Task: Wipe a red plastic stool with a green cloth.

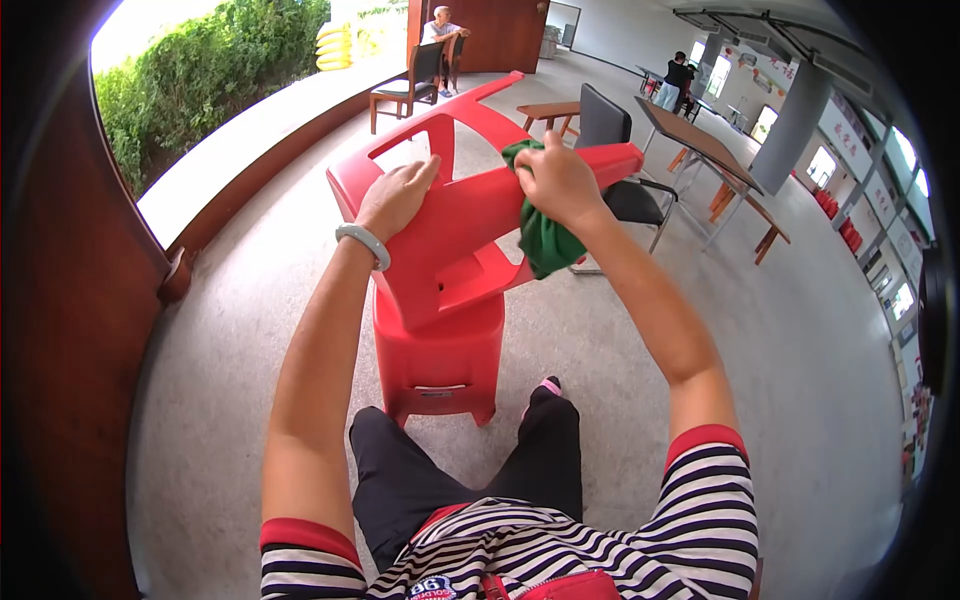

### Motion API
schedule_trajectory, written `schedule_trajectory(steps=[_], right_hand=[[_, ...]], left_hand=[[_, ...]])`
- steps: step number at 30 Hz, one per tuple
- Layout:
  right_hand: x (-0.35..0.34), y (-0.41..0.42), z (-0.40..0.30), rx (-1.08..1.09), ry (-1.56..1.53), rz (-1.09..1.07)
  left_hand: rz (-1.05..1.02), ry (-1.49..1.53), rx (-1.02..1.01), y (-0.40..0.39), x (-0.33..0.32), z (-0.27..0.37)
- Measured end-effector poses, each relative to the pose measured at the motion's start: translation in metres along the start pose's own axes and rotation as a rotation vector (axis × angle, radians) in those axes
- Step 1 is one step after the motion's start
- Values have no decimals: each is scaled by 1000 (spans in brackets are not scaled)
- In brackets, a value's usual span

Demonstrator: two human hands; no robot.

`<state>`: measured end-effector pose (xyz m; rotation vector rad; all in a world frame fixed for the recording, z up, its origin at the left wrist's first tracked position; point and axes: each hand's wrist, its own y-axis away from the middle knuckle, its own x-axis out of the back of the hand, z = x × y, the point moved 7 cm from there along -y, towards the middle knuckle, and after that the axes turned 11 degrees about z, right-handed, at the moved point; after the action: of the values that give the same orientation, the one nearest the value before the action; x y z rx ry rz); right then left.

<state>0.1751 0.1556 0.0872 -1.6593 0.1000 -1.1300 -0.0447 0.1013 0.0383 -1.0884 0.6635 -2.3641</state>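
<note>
A red plastic stool (465,214) lies tipped on its side, its legs pointing to the upper right. It rests on top of a second red plastic stool (442,360), which stands upright on the floor in front of my knees. My left hand (397,196), with a pale bangle at the wrist, grips the tipped stool near its seat end. In my right hand (556,180) is a bunched green cloth (551,238), pressed against one of that stool's legs. The cloth's loose end hangs below my hand. My right fingertips are partly hidden by the cloth.
Beyond the stools stand a black armchair (634,199) and a tilted brown-topped table (697,142). A wooden chair (409,82) is near a seated person (442,37). A wooden door (67,300) is at left, by a raised sill (262,142). Someone stands (673,82) far back.
</note>
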Motion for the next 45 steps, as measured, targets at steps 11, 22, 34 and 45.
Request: schedule_trajectory(steps=[11,22,34,45], right_hand=[[-6,-8,5,30,-16,-75],[-13,-14,38,-56,219,6],[15,-11,95,-190,237,-22],[-21,10,-115,42,-144,-22]], left_hand=[[12,-125,49,12,1,19],[41,-21,-5,6,-6,19],[80,20,-48,11,-3,20],[64,78,45,1,-3,-12]])
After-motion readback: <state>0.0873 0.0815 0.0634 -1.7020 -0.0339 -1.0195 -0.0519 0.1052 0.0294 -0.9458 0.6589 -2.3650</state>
